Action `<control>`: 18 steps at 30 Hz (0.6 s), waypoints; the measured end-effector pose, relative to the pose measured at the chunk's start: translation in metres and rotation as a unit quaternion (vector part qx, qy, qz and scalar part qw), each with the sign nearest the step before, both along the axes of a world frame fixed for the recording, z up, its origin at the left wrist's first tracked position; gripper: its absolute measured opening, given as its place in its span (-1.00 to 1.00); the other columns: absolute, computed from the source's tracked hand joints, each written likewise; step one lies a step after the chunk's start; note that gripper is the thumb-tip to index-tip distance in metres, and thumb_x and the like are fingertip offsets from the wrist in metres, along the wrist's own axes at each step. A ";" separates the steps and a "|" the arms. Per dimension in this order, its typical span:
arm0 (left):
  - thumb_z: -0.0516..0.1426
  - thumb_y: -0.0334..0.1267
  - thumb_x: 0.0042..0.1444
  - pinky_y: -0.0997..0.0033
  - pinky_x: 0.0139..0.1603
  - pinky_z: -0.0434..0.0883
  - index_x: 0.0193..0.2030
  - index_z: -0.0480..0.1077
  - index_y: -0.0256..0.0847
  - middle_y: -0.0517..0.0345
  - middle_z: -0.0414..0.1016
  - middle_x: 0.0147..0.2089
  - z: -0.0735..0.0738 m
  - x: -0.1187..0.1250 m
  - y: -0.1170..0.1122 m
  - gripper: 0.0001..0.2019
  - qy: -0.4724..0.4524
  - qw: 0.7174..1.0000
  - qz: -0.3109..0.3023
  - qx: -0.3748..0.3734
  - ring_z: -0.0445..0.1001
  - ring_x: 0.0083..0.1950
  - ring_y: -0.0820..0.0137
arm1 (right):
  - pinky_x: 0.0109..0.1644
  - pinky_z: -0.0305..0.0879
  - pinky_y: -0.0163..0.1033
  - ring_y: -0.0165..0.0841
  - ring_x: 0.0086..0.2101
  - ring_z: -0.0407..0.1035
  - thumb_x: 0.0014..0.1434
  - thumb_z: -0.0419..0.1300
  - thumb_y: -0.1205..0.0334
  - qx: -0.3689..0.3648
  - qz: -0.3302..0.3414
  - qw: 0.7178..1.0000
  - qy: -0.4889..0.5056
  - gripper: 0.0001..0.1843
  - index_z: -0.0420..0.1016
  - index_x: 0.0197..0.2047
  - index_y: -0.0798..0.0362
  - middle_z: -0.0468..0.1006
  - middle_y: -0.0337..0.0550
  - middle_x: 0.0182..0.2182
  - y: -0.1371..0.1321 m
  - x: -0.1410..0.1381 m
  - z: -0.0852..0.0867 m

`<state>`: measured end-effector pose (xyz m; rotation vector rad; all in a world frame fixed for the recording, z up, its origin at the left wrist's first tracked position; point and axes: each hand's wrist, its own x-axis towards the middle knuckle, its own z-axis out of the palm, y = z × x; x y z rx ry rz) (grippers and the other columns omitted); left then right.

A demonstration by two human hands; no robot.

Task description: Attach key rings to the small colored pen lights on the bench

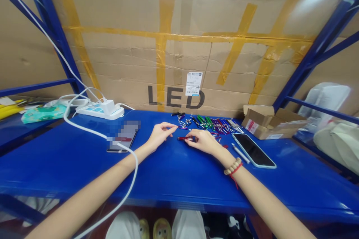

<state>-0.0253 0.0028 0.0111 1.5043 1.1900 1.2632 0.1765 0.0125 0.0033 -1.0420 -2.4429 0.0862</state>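
Note:
My right hand [203, 141] rests on the blue shelf [179, 179] with its fingers closed round a small red cylinder [184, 138], a keychain-sized piece lying flat. My left hand [160, 133] hovers just left of it, thumb and forefinger pinched together near the cylinder's tip; what they hold, if anything, is too small to make out. Behind both hands lies a heap of several small coloured keychain pieces [209, 123] in green, red, purple and black, some with clips.
A phone [254, 149] lies face up at the right beside a white pen [240, 153]. Another phone [123, 137] sits left, charging by a white cable [95, 133] from a power strip [101, 109]. A small cardboard box [270, 122] stands back right. Cardboard sheets wall the rear.

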 end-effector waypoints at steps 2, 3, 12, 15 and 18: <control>0.24 -0.02 -0.22 0.56 -0.66 0.13 -0.34 0.49 -0.31 0.06 0.48 -0.42 0.000 0.000 0.001 -0.62 0.000 1.000 0.010 -0.003 0.36 -0.52 0.49 | -0.29 0.26 -0.34 -0.37 -0.34 0.41 0.12 0.11 0.18 -0.001 0.000 1.000 -0.001 -0.83 0.49 -0.30 0.04 0.55 -0.14 -0.34 0.000 0.000 0.000; 0.24 -0.02 -0.22 0.56 -0.66 0.12 -0.35 0.49 -0.31 0.09 0.46 -0.48 -0.001 0.000 0.001 -0.63 0.000 1.000 0.014 -0.004 0.34 -0.54 0.50 | -0.30 0.26 -0.34 -0.38 -0.35 0.41 0.12 0.11 0.17 -0.002 0.000 1.000 -0.002 -0.83 0.49 -0.30 0.04 0.54 -0.14 -0.35 0.000 0.000 0.000; 0.25 -0.07 -0.24 0.58 -0.67 0.11 -0.37 0.47 -0.30 0.21 0.38 -0.61 -0.001 -0.001 0.002 -0.66 0.004 1.000 0.019 -0.023 0.29 -0.60 0.53 | -0.28 0.26 -0.34 -0.38 -0.34 0.41 0.12 0.11 0.17 -0.011 -0.003 1.000 -0.005 -0.83 0.49 -0.29 0.04 0.54 -0.15 -0.35 0.000 0.001 -0.001; 0.26 -0.04 -0.26 0.57 -0.67 0.12 -0.36 0.47 -0.30 0.18 0.41 -0.58 -0.001 -0.001 0.001 -0.62 0.002 1.000 0.019 -0.017 0.32 -0.57 0.51 | -0.28 0.26 -0.34 -0.37 -0.33 0.41 0.13 0.11 0.17 -0.011 -0.003 1.000 -0.006 -0.83 0.49 -0.29 0.04 0.54 -0.15 -0.34 0.000 0.000 0.000; 0.27 -0.01 -0.27 0.56 -0.65 0.14 -0.37 0.47 -0.31 0.17 0.40 -0.58 0.001 0.000 0.000 -0.60 0.004 1.000 0.024 -0.015 0.32 -0.57 0.51 | -0.28 0.26 -0.34 -0.37 -0.33 0.41 0.12 0.11 0.18 -0.011 -0.005 1.000 -0.005 -0.82 0.50 -0.29 0.04 0.55 -0.14 -0.34 -0.001 0.000 0.001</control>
